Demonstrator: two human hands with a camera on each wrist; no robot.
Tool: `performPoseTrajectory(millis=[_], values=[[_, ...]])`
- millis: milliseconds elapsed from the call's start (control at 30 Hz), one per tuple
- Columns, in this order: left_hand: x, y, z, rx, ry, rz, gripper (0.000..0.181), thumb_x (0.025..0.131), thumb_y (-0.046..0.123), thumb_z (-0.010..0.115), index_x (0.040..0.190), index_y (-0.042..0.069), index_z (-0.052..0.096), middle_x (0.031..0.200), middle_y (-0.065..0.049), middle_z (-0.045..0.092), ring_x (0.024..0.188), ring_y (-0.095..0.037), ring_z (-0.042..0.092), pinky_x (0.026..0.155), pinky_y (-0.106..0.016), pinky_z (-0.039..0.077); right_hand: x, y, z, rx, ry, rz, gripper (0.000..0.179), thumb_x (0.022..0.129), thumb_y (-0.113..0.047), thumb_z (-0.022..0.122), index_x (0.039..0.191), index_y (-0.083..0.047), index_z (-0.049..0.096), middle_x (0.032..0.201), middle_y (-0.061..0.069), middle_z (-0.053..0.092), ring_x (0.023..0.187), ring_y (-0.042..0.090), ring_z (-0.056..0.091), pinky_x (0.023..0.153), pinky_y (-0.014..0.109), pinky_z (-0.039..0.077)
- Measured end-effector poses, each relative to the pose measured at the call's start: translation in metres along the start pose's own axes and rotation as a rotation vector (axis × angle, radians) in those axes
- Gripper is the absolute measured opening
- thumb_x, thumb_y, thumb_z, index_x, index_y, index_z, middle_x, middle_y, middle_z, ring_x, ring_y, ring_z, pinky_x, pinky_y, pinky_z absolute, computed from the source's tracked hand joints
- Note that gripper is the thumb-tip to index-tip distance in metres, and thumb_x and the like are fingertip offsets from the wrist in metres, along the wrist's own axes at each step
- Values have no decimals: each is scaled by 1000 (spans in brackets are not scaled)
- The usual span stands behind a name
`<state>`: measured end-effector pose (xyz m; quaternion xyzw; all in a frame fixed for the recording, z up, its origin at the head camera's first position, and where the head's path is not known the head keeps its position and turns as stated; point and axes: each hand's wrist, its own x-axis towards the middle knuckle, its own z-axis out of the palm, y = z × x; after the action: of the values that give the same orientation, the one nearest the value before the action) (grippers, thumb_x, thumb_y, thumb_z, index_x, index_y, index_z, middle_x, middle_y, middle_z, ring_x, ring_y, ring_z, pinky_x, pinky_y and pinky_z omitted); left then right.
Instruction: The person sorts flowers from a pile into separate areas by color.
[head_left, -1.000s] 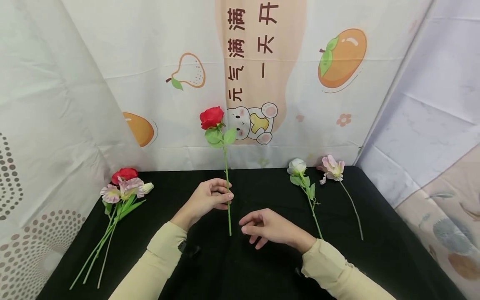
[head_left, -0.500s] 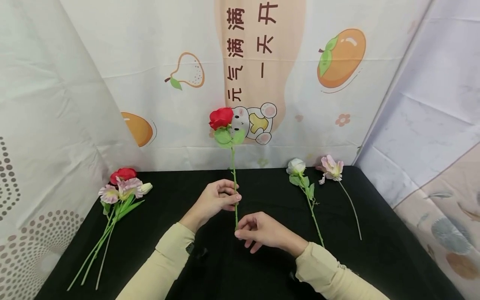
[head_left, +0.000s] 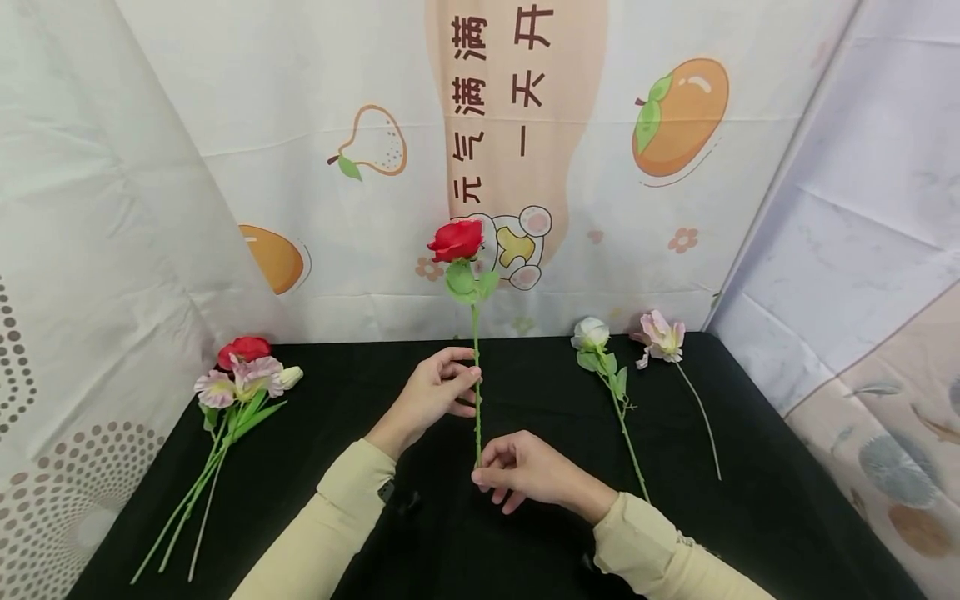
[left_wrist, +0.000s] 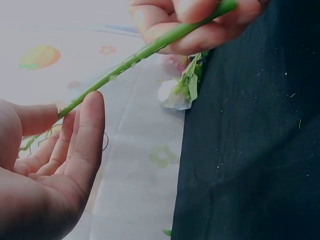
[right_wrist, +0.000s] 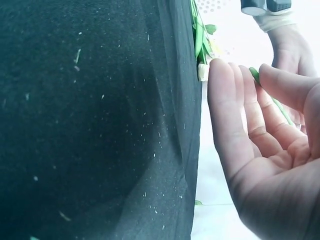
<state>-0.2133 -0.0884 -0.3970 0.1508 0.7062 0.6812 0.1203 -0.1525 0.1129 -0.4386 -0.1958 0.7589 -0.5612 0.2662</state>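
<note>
A red rose (head_left: 456,240) with green leaves stands upright in front of the cloth backdrop, held above the black table. My left hand (head_left: 431,392) pinches the middle of its stem between thumb and fingers. Lower down, my right hand (head_left: 536,471) pinches the stem's bottom end with thumb and fingertips. From the left wrist, the bare green stem (left_wrist: 130,62) runs from one hand to the other, showing small thorn stubs. In the right wrist view the stem tip (right_wrist: 254,75) pokes out at the right thumb.
On the table's left lies a bunch of a red rose (head_left: 243,351), pink-white flowers (head_left: 255,375) and a white bud (head_left: 291,377). To the right lie a white rose (head_left: 591,333) and a pink flower (head_left: 660,337). Printed cloth (head_left: 375,317) borders the black table (head_left: 555,392).
The red rose has moved right with my left hand, which now sits slightly higher on the stem. My right hand, apart from the stem a second ago, now pinches its lower end.
</note>
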Motion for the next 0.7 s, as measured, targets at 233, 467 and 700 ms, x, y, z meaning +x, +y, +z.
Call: performPoseTrajectory(millis=[233, 467, 700], values=[[3, 0, 2, 6, 4, 1, 39, 101, 14, 65, 137, 3, 53, 109, -14, 67, 84, -23, 68, 74, -41, 62, -1, 1, 0, -1, 14, -8, 15, 98, -18, 70, 101, -3, 69, 90, 15, 72, 68, 20, 68, 58, 38, 61], [4, -7, 4, 3, -12, -13, 36, 102, 12, 63, 135, 2, 52, 110, -14, 67, 84, -22, 68, 74, -40, 62, 0, 2, 0, 98, 81, -36, 36, 100, -20, 67, 124, 6, 57, 95, 20, 69, 70, 21, 68, 62, 40, 62], [8, -15, 8, -32, 28, -16, 39, 102, 10, 63, 138, 2, 50, 108, -15, 66, 83, -23, 67, 73, -40, 62, -2, 6, 2, 151, 105, -8, 35, 97, -15, 71, 120, 7, 58, 95, 18, 69, 71, 20, 68, 66, 40, 62]])
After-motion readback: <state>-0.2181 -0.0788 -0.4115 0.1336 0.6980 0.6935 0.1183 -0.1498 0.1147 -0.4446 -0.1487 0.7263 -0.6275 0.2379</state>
